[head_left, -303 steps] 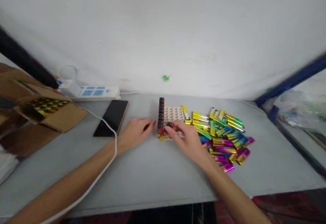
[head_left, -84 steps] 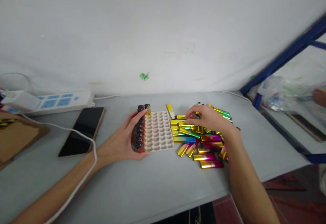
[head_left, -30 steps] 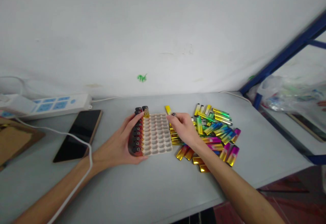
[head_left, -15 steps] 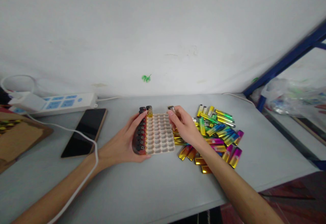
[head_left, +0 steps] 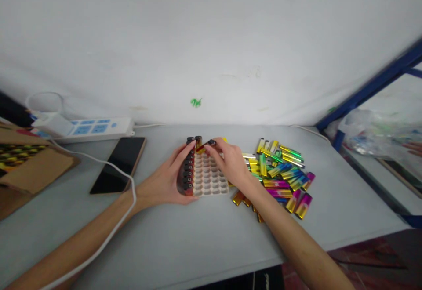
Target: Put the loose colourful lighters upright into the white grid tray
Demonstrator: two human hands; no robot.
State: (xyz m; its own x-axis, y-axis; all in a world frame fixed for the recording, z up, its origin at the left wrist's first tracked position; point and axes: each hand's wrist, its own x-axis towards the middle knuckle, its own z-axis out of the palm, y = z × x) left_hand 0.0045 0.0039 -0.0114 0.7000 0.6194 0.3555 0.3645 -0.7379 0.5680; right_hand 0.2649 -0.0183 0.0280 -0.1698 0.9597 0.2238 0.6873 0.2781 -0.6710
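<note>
My left hand (head_left: 166,178) grips the left side of a pale tray (head_left: 211,181) with rows of moulded pockets, fingers behind and thumb at the front. A row of black-topped lighters (head_left: 188,167) stands upright in the tray's left column. One more lighter (head_left: 198,143) stands at the far end of the second column. My right hand (head_left: 231,160) pinches a tilted lighter (head_left: 206,145) over the tray's far edge, beside that one. To the right lies a loose pile of shiny lighters (head_left: 277,183) in gold, green, blue and pink, partly hidden by my right forearm.
A phone (head_left: 118,164) lies left of my left hand, near a power strip (head_left: 99,127) with a plugged charger. A white cable (head_left: 132,184) crosses my left forearm. A cardboard box (head_left: 42,171) with lighters stands far left. Plastic bags (head_left: 362,127) sit by a blue frame (head_left: 369,85) at right.
My right hand has carried its lighter leftwards, from the tray's far right corner to beside the standing lighter in the second column. The whole view has shifted slightly.
</note>
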